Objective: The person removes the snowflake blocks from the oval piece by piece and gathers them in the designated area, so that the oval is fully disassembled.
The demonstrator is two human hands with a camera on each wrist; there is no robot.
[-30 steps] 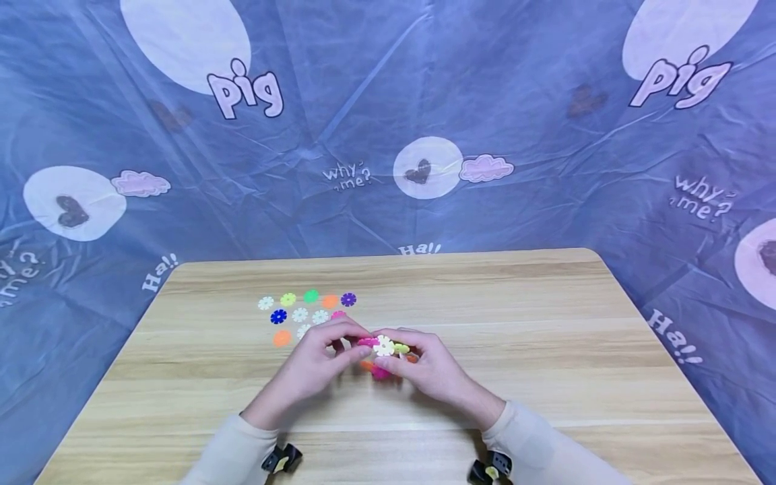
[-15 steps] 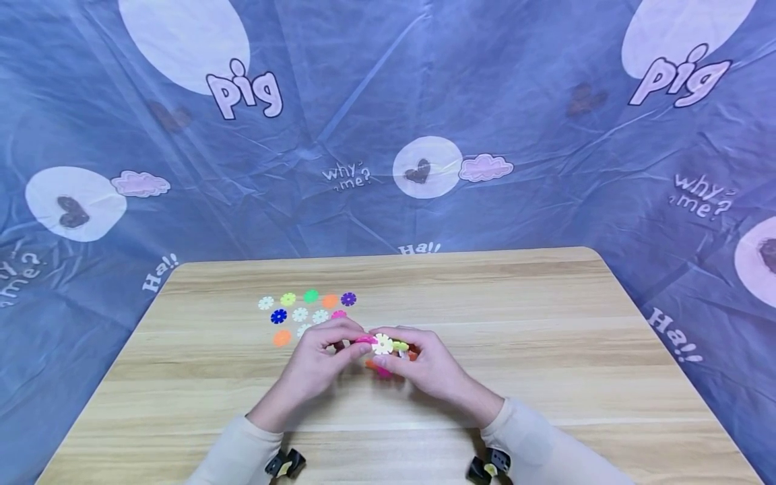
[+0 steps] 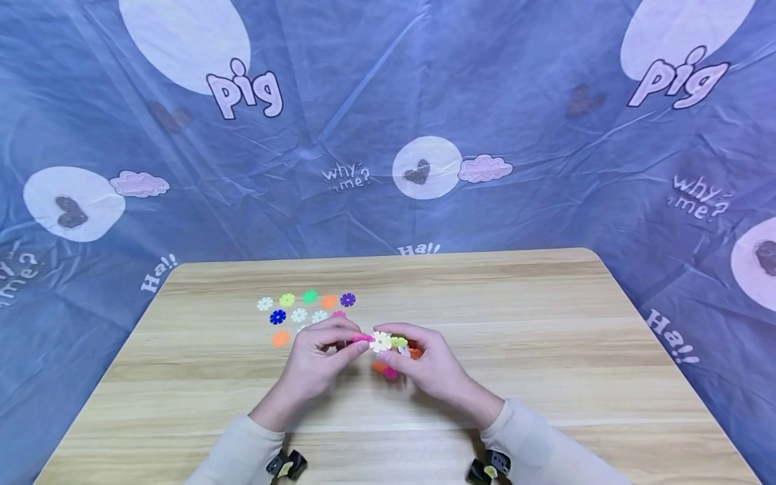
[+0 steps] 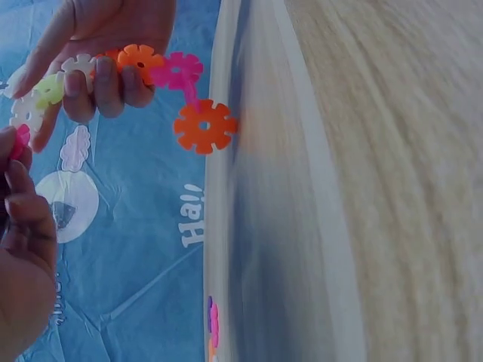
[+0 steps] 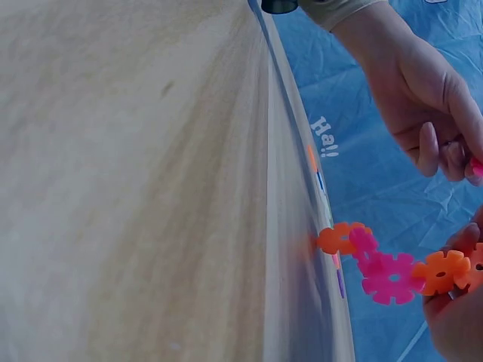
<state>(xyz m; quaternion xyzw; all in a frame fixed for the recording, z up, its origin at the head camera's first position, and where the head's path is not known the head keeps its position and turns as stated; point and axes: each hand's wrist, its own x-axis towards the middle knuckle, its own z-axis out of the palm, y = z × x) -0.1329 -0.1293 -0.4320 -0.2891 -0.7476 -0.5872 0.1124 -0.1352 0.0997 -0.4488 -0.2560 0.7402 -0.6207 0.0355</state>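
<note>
The linked discs (image 3: 380, 346) between the hands (image 3: 318, 357) (image 3: 424, 357) look like smooth plastic, the table (image 3: 515, 323) below them smooth wood grain, the backdrop (image 3: 515, 81) beyond creased, faintly shiny cloth.

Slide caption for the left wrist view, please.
The right grip holds a chain of notched discs, an orange disc at its free end; the left grip pinches a pink disc.

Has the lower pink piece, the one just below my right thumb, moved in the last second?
Yes. In the head view, the lower pink piece has shifted slightly to the right, judged against the central Ha!! print.
</note>
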